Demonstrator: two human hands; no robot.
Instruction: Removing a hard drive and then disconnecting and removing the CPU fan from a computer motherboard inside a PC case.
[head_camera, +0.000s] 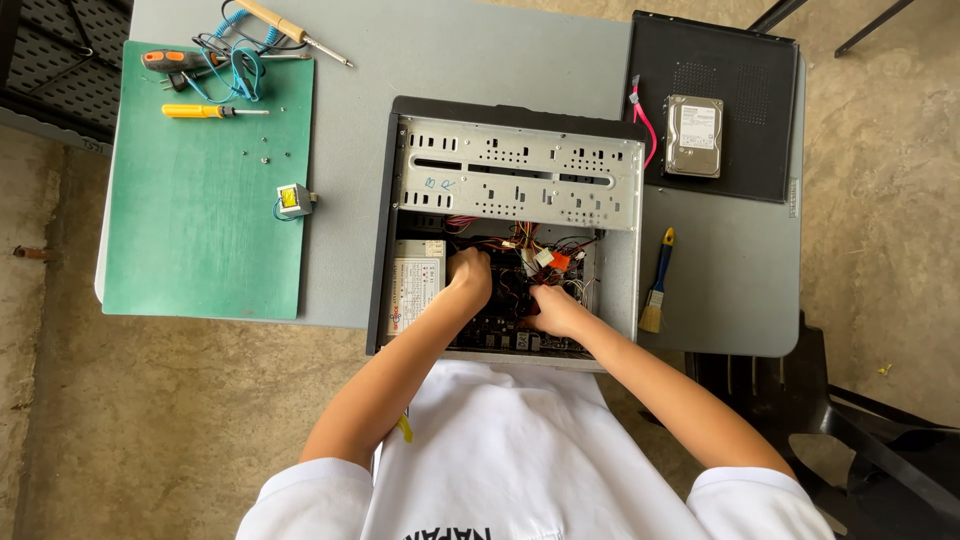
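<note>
Left hand: reaching into the open computer case; fingers buried among the wire bundle; cannot tell if it grips anything
Right hand: inside the case, low by the near edge, fingers curled toward the wires; grip unclear
Technique: judged best to hold connectors by the plug body, not the leads; keep 1 hand steadying the loom
Case: lies open on the grey table, side facing up; perforated metal drive cage spans the far half; power supply at left
Nearby: hard drive on a black panel; brush just beside the case; green mat with a yellow screwdriver
</note>
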